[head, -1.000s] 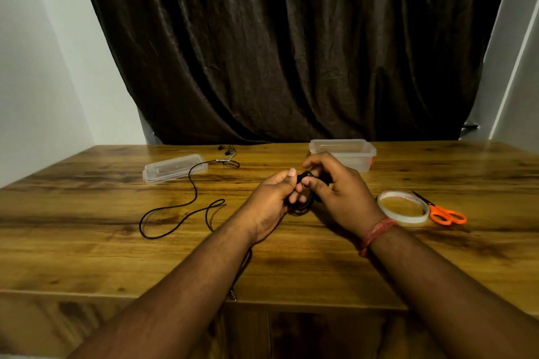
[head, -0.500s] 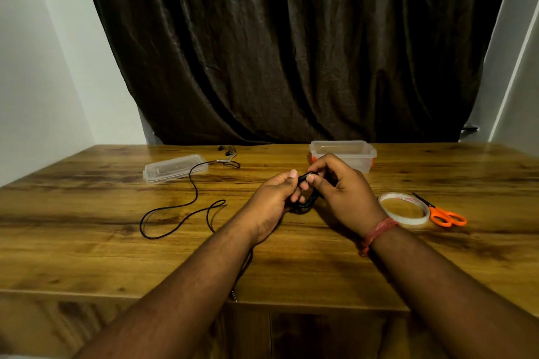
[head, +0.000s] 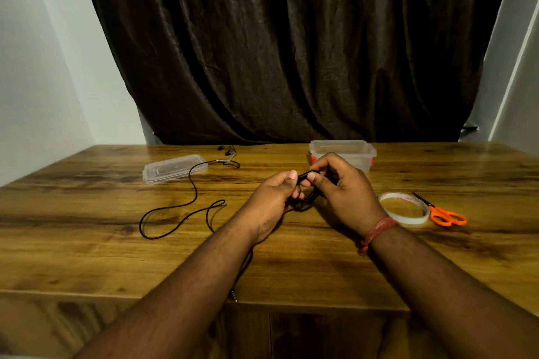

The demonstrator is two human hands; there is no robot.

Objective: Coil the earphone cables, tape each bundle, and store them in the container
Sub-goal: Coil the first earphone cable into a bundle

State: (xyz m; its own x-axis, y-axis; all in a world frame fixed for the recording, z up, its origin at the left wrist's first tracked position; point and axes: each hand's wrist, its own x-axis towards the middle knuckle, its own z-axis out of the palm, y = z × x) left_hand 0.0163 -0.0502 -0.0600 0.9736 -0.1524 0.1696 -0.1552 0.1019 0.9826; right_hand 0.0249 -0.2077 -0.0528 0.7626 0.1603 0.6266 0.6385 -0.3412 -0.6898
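Observation:
A small black coiled earphone bundle (head: pixel 307 197) is held over the middle of the wooden table (head: pixel 87 245) between both hands. My left hand (head: pixel 272 201) grips its left side with the thumb on top. My right hand (head: pixel 342 189) pinches the top of the coil with fingertips. A second black earphone cable (head: pixel 186 207) lies loose on the table to the left, its earbuds (head: pixel 226 150) near the back edge and its plug (head: pixel 234 296) hanging at the front edge. The clear plastic container (head: pixel 361 151) stands open just behind my right hand.
The container's clear lid (head: pixel 172 167) lies at the back left. A roll of clear tape (head: pixel 404 208) sits right of my right wrist, with orange-handled scissors (head: pixel 444 214) beside it. A dark curtain hangs behind the table.
My right fingers have shifted on the coil, moving from around its side to pinching its top. The loose cable, tape and scissors have not moved.

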